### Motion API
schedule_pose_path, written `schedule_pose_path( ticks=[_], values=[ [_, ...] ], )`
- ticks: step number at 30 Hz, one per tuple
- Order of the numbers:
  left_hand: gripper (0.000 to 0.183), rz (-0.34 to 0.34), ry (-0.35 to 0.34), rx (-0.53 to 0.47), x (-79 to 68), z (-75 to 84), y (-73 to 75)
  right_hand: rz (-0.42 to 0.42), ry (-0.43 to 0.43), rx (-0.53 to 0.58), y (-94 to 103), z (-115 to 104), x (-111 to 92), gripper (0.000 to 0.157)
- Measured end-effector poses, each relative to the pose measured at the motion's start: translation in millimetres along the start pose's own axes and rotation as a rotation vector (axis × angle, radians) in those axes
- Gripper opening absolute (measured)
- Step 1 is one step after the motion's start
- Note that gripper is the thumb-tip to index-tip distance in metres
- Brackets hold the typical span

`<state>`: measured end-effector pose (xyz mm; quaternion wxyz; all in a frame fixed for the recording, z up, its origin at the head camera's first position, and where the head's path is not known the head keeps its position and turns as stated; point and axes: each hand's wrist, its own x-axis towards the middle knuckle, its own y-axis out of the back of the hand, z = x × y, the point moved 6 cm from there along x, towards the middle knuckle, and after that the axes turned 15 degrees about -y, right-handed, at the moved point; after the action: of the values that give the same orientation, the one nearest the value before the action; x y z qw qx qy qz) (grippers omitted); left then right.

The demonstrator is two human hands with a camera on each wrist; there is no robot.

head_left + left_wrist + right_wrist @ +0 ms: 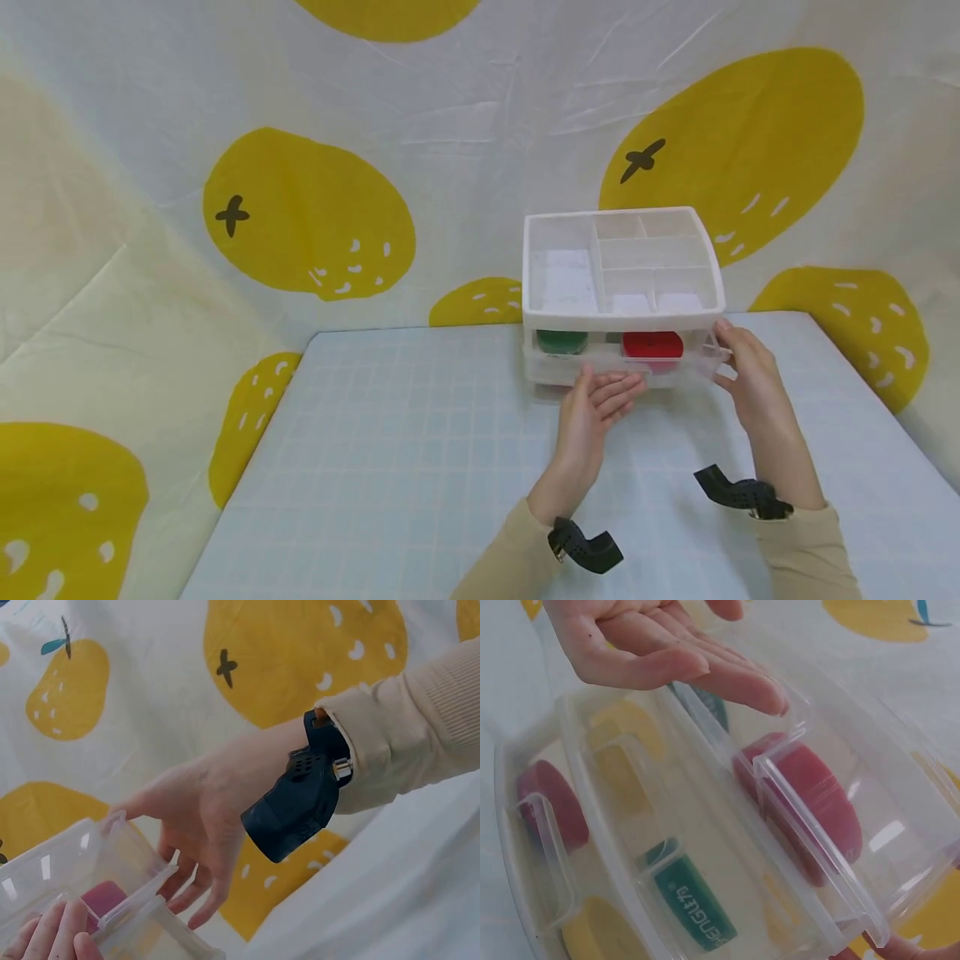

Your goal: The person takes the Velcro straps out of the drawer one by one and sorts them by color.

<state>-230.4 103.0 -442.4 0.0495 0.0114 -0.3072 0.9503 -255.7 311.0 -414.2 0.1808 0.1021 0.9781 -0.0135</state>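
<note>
A white organizer (622, 322) with a compartmented top holds clear drawers. Its upper clear drawer (551, 367) juts out at the front; inside show a red round piece (652, 344) and a green round piece (561, 342). My left hand (592, 412) is at the drawer's front, palm turned up and fingers extended, fingertips close to the front panel in the right wrist view. At the drawer's right side is my right hand (753, 375); in the left wrist view one digit touches the rim while the other fingers stretch loosely below it.
Further drawers in the right wrist view hold a yellow piece (600, 934), a green lettered piece (694, 904) and a dark pink piece (553, 804). The pale checked tabletop (390, 450) meets a fruit-patterned cloth (465, 167) behind the organizer.
</note>
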Motion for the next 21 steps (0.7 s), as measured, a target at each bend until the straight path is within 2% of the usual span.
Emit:
schedule_pose_path(
  ticks=[17, 21],
  values=[
    [0.057, -0.069, 0.023, 0.042, -28.0, 5.0, 3.0, 0.005, -0.026, -0.023, -1.5, 0.8, 0.5, 0.06],
    [0.058, -0.068, 0.047, 0.041, -34.5, 4.4, 2.8, 0.001, -0.037, -0.025, -1.0, 1.1, 0.4, 0.058]
  ],
)
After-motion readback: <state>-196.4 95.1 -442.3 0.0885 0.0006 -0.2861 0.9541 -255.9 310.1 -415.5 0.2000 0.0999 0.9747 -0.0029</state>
